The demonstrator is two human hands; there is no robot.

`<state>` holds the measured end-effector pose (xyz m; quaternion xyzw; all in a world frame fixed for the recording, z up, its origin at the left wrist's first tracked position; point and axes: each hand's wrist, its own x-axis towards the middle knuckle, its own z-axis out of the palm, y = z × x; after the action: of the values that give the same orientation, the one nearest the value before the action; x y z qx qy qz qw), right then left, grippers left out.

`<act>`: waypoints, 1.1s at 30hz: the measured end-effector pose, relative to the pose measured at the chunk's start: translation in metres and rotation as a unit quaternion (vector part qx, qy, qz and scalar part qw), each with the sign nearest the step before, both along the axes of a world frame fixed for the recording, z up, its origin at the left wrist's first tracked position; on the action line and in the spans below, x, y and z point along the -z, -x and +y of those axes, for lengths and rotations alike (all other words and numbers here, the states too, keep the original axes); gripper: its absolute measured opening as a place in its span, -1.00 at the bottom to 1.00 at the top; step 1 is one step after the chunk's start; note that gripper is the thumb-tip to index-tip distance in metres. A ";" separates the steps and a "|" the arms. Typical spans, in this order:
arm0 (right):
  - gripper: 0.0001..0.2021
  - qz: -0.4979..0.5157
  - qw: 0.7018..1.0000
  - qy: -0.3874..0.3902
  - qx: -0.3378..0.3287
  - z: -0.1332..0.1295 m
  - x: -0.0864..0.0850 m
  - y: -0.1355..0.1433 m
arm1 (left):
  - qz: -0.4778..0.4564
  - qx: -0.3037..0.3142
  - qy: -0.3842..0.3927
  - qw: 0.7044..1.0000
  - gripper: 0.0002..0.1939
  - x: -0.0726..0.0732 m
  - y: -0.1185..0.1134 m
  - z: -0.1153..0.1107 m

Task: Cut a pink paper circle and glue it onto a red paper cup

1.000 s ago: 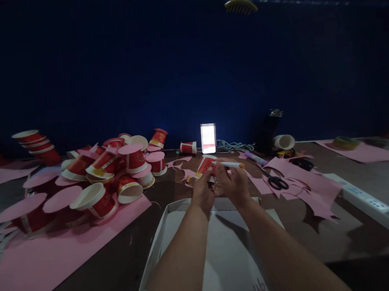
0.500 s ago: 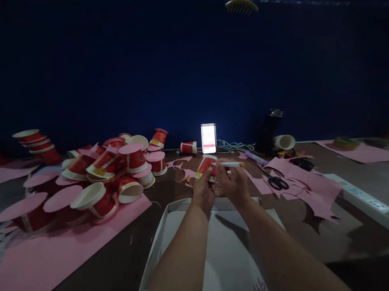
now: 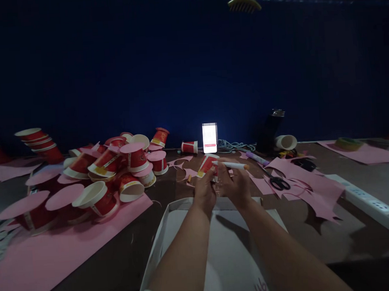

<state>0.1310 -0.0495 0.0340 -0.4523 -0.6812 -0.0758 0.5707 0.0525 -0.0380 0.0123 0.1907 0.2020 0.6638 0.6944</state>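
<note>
A small red and white paper cup [image 3: 206, 164] is gripped by my left hand [image 3: 205, 189] above the far edge of a white box lid. Close beside it, my right hand [image 3: 236, 184] is closed round a white marker with an orange end [image 3: 233, 165], its other end at the cup's right side. The fingers of both hands nearly meet, and their tips are partly hidden. At the left, a pile of red paper cups [image 3: 134, 160], several topped with pink paper discs [image 3: 23, 205], lies on and around a pink sheet [image 3: 79, 253].
The white box lid [image 3: 217, 249] lies under my forearms. Behind my hands stands a lit phone [image 3: 209, 138]. To the right are black scissors [image 3: 280, 183], a purple glue stick [image 3: 257, 158], cut pink paper [image 3: 322, 194], a white power strip [image 3: 366, 203] and a dark bottle [image 3: 272, 129].
The view has shifted slightly. The cup in my left hand has tilted a little, and the marker in my right hand shows more of its white barrel.
</note>
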 end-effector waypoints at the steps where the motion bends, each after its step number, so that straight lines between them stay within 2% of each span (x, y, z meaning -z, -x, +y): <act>1: -0.79 -0.006 1.000 0.003 -0.004 -0.001 0.000 0.001 | 0.006 0.001 -0.003 1.000 -0.74 0.001 0.000 0.000; 6: -0.78 -0.022 1.000 0.011 -0.017 -0.004 -0.003 0.004 | 0.009 -0.009 -0.021 1.000 -0.74 0.004 -0.002 0.001; 17: -0.78 -0.044 0.999 0.013 0.013 -0.001 0.001 0.002 | 0.002 -0.004 -0.010 1.000 -0.71 0.006 -0.003 0.002; 33: -0.77 -0.031 0.999 0.004 0.027 0.000 0.001 0.003 | -0.017 0.001 0.043 0.999 -0.79 0.002 0.002 0.002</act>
<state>0.1284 -0.0496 0.0327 -0.4703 -0.6864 -0.1025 0.5451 0.0501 -0.0362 0.0106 0.1494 0.2180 0.6569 0.7062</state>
